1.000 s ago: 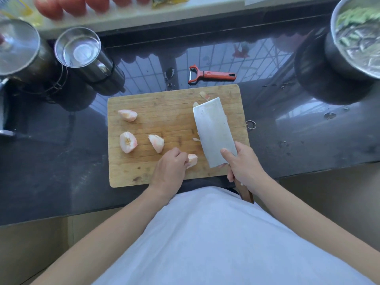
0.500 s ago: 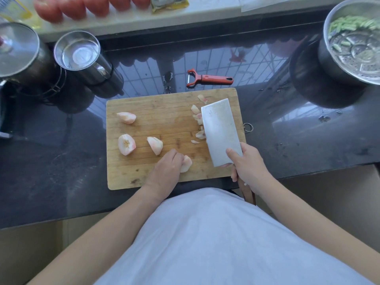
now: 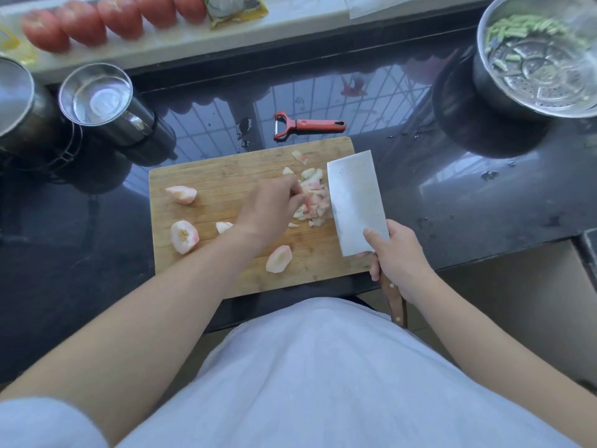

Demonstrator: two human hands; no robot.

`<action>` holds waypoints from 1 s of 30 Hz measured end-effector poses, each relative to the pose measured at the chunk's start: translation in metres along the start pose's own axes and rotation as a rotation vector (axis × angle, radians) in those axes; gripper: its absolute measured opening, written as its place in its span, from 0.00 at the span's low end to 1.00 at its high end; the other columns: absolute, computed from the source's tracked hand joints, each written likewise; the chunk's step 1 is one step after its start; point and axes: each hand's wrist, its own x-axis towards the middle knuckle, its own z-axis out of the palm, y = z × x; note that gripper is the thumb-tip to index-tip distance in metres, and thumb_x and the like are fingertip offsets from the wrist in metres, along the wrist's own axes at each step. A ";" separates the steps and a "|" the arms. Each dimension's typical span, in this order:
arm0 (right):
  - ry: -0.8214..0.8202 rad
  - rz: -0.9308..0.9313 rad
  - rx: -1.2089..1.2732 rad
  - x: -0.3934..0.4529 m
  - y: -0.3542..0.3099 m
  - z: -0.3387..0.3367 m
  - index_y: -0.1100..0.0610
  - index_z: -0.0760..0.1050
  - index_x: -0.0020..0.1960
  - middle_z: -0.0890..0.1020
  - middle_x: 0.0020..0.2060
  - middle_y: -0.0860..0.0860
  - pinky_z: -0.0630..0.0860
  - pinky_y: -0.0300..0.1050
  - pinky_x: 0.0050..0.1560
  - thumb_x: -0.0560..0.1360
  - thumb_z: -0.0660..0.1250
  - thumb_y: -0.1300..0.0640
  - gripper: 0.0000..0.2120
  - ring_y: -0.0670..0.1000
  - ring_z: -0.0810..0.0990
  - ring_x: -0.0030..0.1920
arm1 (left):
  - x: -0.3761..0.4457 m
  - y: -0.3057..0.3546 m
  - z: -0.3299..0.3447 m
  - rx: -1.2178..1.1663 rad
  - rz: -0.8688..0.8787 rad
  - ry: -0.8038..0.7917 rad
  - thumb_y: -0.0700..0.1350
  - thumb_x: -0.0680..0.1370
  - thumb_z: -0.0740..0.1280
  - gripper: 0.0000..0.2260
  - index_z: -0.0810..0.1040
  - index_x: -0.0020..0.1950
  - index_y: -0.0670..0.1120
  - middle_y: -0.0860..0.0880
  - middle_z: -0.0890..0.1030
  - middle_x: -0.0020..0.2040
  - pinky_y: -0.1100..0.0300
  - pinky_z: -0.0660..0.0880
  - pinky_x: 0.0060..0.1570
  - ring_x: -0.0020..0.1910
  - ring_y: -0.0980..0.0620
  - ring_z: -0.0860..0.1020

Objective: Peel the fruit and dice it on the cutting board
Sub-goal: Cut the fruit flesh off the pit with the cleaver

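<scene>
A wooden cutting board (image 3: 226, 176) lies on the dark counter. A heap of diced pale pink fruit (image 3: 315, 202) sits at its right side, against the flat blade of a cleaver (image 3: 355, 202). My right hand (image 3: 395, 258) grips the cleaver's wooden handle, thumb on the blade. My left hand (image 3: 271, 208) reaches across the board, fingertips curled at the diced heap. Peeled fruit wedges lie at the far left (image 3: 181, 194), the left (image 3: 184, 236) and the near middle (image 3: 278, 259); another wedge (image 3: 223, 226) is half hidden by my left wrist.
A red peeler (image 3: 307, 126) lies just behind the board. Two steel cups (image 3: 100, 101) stand at the back left. A steel pot with green vegetables (image 3: 539, 56) is at the back right. Tomatoes (image 3: 80, 22) line the ledge.
My left hand let go of the wedge near the front edge and moved up and right to the diced heap. The cleaver slid right, uncovering the diced pieces.
</scene>
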 end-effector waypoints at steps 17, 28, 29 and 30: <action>0.009 -0.009 -0.029 -0.013 0.019 -0.014 0.45 0.76 0.53 0.85 0.33 0.53 0.73 0.54 0.34 0.82 0.59 0.51 0.07 0.55 0.75 0.24 | -0.058 -0.047 0.016 0.042 -0.067 -0.403 0.49 0.83 0.66 0.17 0.75 0.73 0.57 0.54 0.72 0.64 0.55 0.72 0.62 0.59 0.53 0.75; -0.134 -0.148 -0.212 -0.019 0.007 0.011 0.57 0.74 0.49 0.85 0.33 0.53 0.69 0.40 0.24 0.81 0.61 0.55 0.07 0.55 0.74 0.20 | -0.090 -0.049 0.059 -0.555 -0.538 -0.002 0.48 0.83 0.69 0.06 0.81 0.57 0.47 0.46 0.84 0.50 0.53 0.85 0.43 0.36 0.52 0.83; -0.153 -0.166 -0.228 -0.020 0.005 0.016 0.58 0.73 0.49 0.85 0.32 0.51 0.71 0.42 0.25 0.81 0.61 0.56 0.07 0.55 0.74 0.20 | -0.094 -0.050 0.062 -0.544 -0.518 0.009 0.48 0.83 0.68 0.06 0.81 0.58 0.48 0.46 0.85 0.49 0.50 0.85 0.47 0.38 0.52 0.84; -0.172 -0.176 -0.241 -0.021 0.004 0.021 0.59 0.73 0.49 0.84 0.31 0.50 0.74 0.45 0.27 0.81 0.60 0.56 0.07 0.55 0.75 0.20 | -0.098 -0.052 0.064 -0.529 -0.499 0.020 0.48 0.83 0.68 0.07 0.81 0.59 0.49 0.48 0.85 0.49 0.47 0.84 0.50 0.41 0.51 0.85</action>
